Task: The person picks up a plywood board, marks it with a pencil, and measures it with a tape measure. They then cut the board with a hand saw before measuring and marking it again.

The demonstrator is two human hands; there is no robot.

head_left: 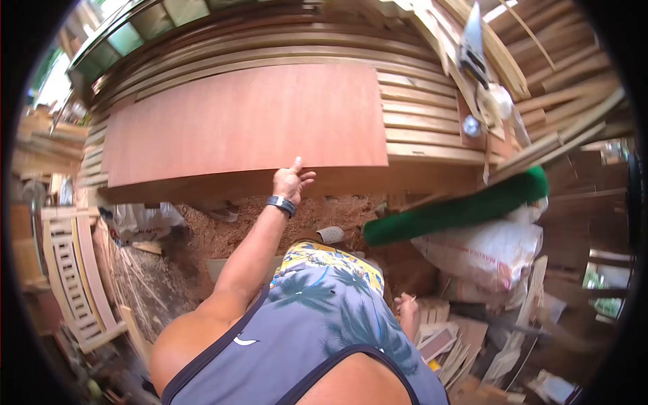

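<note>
A reddish-brown plywood sheet (250, 118) lies flat across a row of wooden strips (418, 121). My left hand (290, 183), with a dark watch (281, 204) on its wrist, is at the sheet's near edge. One digit rests over that edge, while the other fingers are spread to the right, just below it and not wrapped around the board. Low at my right side, my right hand (406, 312) has its fingers curled together. A tiny pale bit shows near its fingertips, too small to name.
A handsaw (475, 54) lies at the upper right near a clear bottle (471, 126). A green roll (459, 208) rests above a white sack (482, 250). Sawdust (233, 250) covers the ground. Slatted wooden frames (74, 277) stand left, and wood offcuts (459, 344) are piled right.
</note>
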